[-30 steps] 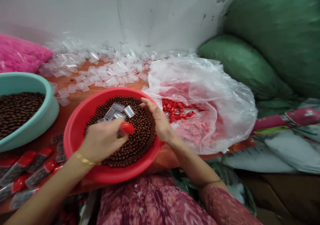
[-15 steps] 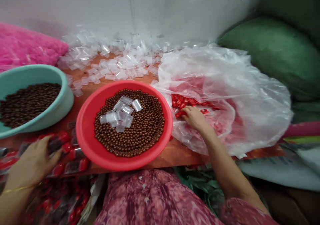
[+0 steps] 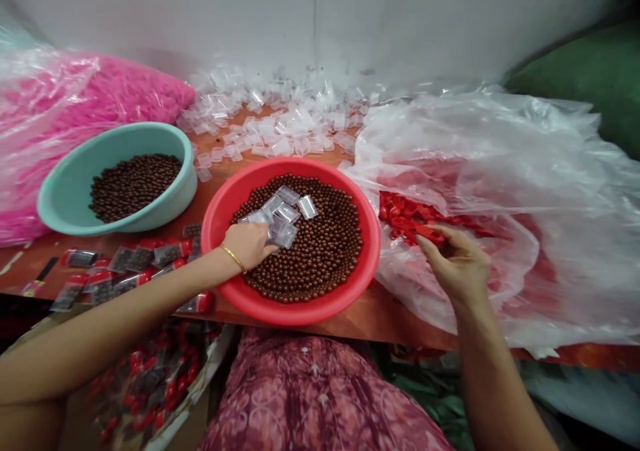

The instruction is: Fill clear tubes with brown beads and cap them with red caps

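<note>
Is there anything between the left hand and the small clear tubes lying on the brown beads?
Nothing visible. The left hand already rests on the clear tubes in the red basin; its fingertips are hidden.

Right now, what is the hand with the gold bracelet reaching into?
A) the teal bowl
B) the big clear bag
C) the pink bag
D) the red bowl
D: the left hand with the bracelet is over the red bowl, touching the little clear tubes lying on the brown beads.
</note>
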Action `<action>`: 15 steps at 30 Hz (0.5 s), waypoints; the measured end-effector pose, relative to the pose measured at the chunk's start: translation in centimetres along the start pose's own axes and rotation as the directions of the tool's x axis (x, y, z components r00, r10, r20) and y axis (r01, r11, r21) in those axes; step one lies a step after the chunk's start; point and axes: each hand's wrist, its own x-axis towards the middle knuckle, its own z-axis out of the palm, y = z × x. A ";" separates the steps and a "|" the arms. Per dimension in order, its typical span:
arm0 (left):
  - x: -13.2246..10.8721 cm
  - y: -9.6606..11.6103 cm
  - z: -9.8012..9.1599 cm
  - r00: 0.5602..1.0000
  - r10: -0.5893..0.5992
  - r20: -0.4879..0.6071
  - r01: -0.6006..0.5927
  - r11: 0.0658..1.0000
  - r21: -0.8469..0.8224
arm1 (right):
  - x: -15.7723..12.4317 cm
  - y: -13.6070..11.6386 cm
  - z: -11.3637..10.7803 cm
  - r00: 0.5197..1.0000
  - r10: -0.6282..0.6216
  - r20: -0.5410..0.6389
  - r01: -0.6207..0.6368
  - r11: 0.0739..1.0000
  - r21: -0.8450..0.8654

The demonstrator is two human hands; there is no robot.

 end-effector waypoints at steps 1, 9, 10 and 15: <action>0.6 0.0 0.3 1.000 0.005 -0.008 -0.005 1.000 -0.027 | -0.3 -0.7 0.0 0.999 -0.043 -0.008 0.043 0.999 -0.012; 1.2 1.6 -0.3 0.997 0.035 0.065 -0.013 0.952 -0.306 | -1.8 -5.4 1.7 0.904 -0.423 0.062 0.427 0.896 -0.121; 0.8 2.0 -0.3 0.995 0.060 0.076 -0.031 0.941 -0.337 | -1.8 -5.6 2.1 0.883 -0.463 0.077 0.469 0.876 -0.115; 0.1 3.2 1.5 0.960 0.238 0.145 -0.119 0.820 -0.559 | -1.6 -5.7 3.4 0.840 -0.500 0.211 0.523 0.849 -0.070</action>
